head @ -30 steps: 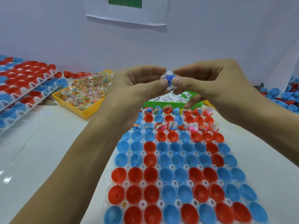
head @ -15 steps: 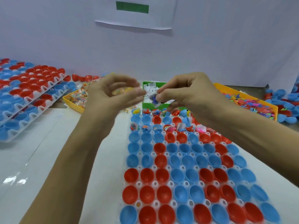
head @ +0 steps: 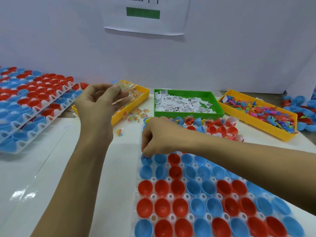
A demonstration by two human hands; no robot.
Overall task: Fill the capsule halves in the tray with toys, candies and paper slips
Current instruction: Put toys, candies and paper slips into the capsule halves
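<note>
Both hands have split since a second ago: they were together up high working a small blue item, now they are apart. Head view only.

Right hand (head: 159, 135) is down at the left edge of the capsule tray (head: 136, 190), fingers curled and pinching over a blue capsule half (head: 146, 159); something small and coloured sits in that half, can't tell if the fingers grip it or have let go. Left hand (head: 100, 103) is up over the yellow candy tray (head: 131, 106), fingers loosely spread, apparently nothing gripped; blur makes that uncertain.

Supplies at the far side of the table (head: 56, 168): green tray of paper slips (head: 186, 103) in the middle, yellow toy tray (head: 259, 113) on the right. A few loose candies (head: 135, 115) lie beside the candy tray.

Progress: only the far rows of the tray show fillings. Near rows of red and blue halves look empty. My read: early stage, most of the tray left. Stacked trays (head: 32, 103) sit far left.
</note>
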